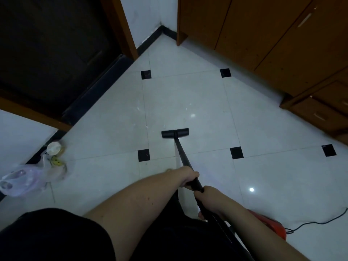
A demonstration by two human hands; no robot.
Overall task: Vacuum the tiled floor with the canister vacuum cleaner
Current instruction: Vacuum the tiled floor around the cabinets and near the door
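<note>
Far left of the floor (263,119), right up against the dark skirting by the wall, there's a thin plastic bag (24,178) lying crumpled, and just beside it a couple of round tins (55,147), one with a pale lid and one yellowish; they're pretty blurry so no telling what they really are. Above that, a dark door (47,44) with a brown frame fills the top left corner.

Moving in toward the middle, the floor is big pale tiles with little black squares at the joints. The black nozzle (175,133) sits flat on a tile about mid-floor, with some whitish specks scattered just past it. The black wand (182,155) runs back from it toward the person.

The left hand (188,177) is wrapped round the wand, fingers curled over the top of it. Right behind it the right hand (209,200) grips the same wand lower down, where the ribbed hose (220,223) starts. Both forearms are bare, and dark clothing fills the bottom of the view.

Just right of the right arm, near the bottom edge of the floor, the red canister (271,224) pokes out, mostly hidden behind the arm. A black cord (316,222) trails off from it across the tiles to the right edge.

Along the right side and top right stands a brown wooden cabinet (282,34) with doors and drawers, its base touching the floor.
</note>
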